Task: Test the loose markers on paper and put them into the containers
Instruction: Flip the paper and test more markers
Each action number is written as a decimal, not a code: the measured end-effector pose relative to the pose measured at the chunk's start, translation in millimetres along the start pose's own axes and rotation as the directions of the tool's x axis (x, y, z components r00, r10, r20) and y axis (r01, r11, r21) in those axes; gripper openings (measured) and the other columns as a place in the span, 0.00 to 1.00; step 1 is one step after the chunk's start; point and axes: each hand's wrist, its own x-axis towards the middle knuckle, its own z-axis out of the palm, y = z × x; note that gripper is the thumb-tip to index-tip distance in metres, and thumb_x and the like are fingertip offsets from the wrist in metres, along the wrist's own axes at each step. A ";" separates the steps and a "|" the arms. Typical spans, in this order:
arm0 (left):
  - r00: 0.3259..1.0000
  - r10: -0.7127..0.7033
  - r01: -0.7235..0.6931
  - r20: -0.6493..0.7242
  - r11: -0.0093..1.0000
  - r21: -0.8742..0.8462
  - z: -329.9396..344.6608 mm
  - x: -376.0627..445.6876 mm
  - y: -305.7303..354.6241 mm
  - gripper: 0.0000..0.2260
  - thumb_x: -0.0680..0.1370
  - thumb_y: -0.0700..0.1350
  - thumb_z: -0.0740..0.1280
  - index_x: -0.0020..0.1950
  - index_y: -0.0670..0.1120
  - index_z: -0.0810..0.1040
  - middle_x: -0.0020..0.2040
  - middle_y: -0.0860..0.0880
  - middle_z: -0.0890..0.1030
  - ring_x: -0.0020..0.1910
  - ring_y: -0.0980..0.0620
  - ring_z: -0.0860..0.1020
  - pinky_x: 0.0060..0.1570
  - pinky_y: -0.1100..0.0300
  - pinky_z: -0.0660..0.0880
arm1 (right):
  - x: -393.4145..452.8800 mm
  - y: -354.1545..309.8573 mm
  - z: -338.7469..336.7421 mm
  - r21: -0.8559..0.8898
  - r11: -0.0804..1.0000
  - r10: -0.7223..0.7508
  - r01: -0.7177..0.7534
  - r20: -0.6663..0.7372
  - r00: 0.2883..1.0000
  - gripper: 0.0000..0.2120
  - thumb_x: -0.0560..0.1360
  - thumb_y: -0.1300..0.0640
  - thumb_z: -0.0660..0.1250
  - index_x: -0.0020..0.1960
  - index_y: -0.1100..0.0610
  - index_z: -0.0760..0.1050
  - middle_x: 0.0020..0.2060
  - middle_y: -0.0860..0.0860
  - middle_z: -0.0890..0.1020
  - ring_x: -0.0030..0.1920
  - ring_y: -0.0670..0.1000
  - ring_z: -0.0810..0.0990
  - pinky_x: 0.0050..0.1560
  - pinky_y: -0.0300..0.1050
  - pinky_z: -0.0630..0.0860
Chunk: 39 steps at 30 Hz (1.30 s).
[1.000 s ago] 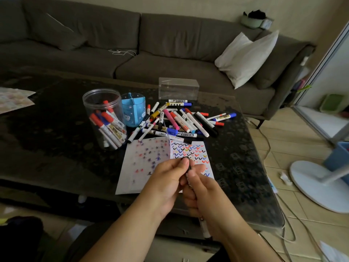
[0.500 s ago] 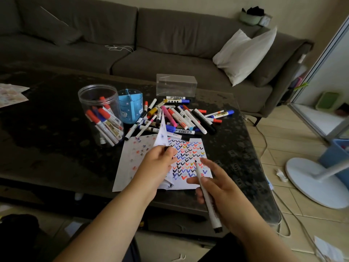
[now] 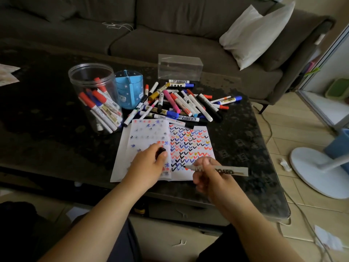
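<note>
two hands (image 3: 149, 163), three containers (image 3: 95, 97), one paper (image 3: 151, 137), one pillow (image 3: 256, 33)

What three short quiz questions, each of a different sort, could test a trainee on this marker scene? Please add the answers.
1. True or false: the right hand holds the uncapped marker with its tip at the paper.
2. What does the left hand pinch? A) black cap B) blue holder C) clear box
3. Fill in: stored markers stand in the clear ___.

Key
1. True
2. A
3. jar
</note>
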 end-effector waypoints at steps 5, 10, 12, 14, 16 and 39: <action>0.999 0.000 -0.002 -0.043 0.998 -0.059 1.4 0.8 -13.9 0.10 0.80 0.51 0.59 0.53 0.47 0.74 0.48 0.50 0.81 0.47 0.53 0.78 0.45 0.57 0.74 | 15.8 7.2 10.7 -0.348 0.933 -0.132 0.094 -0.086 0.988 0.12 0.78 0.50 0.60 0.44 0.50 0.81 0.31 0.46 0.78 0.31 0.39 0.74 0.36 0.30 0.70; 0.994 0.032 -0.041 -0.101 0.995 -0.093 7.9 0.5 -23.3 0.08 0.79 0.51 0.59 0.48 0.48 0.73 0.49 0.50 0.82 0.49 0.51 0.79 0.50 0.49 0.75 | 30.7 19.5 19.2 -0.491 0.856 -0.221 0.158 -0.073 0.972 0.03 0.74 0.61 0.68 0.41 0.57 0.77 0.33 0.47 0.79 0.33 0.39 0.75 0.33 0.31 0.70; 0.993 0.038 -0.052 -0.116 0.992 -0.114 10.9 -0.7 -26.2 0.08 0.78 0.52 0.59 0.47 0.48 0.72 0.49 0.49 0.82 0.51 0.51 0.79 0.50 0.47 0.75 | 33.8 25.6 20.9 -0.520 0.837 -0.242 0.171 -0.071 0.968 0.06 0.73 0.62 0.69 0.39 0.59 0.74 0.29 0.46 0.76 0.31 0.40 0.74 0.32 0.31 0.68; 0.990 0.042 -0.058 -0.131 0.991 -0.122 13.4 -0.8 -28.4 0.08 0.78 0.52 0.58 0.47 0.49 0.72 0.50 0.49 0.82 0.52 0.52 0.78 0.51 0.49 0.75 | 35.5 30.6 20.9 -0.538 0.825 -0.246 0.175 -0.063 0.967 0.07 0.73 0.61 0.70 0.38 0.58 0.73 0.28 0.45 0.76 0.30 0.41 0.73 0.32 0.32 0.67; 0.988 0.048 -0.065 -0.145 0.992 -0.112 15.0 -0.2 -29.3 0.07 0.78 0.53 0.58 0.47 0.51 0.71 0.50 0.49 0.82 0.52 0.52 0.78 0.50 0.51 0.75 | 36.9 33.1 20.1 -0.532 0.825 -0.257 0.190 -0.053 0.965 0.07 0.73 0.61 0.70 0.37 0.58 0.73 0.28 0.43 0.76 0.30 0.41 0.73 0.32 0.31 0.67; 0.991 -0.126 0.085 -0.036 0.825 -0.559 -0.6 -2.5 -17.1 0.05 0.78 0.49 0.63 0.49 0.57 0.78 0.51 0.60 0.81 0.51 0.67 0.76 0.49 0.68 0.71 | 30.8 14.8 14.2 -0.285 0.946 -0.220 0.157 -0.204 0.954 0.05 0.74 0.58 0.69 0.42 0.59 0.75 0.30 0.47 0.78 0.33 0.44 0.75 0.37 0.37 0.73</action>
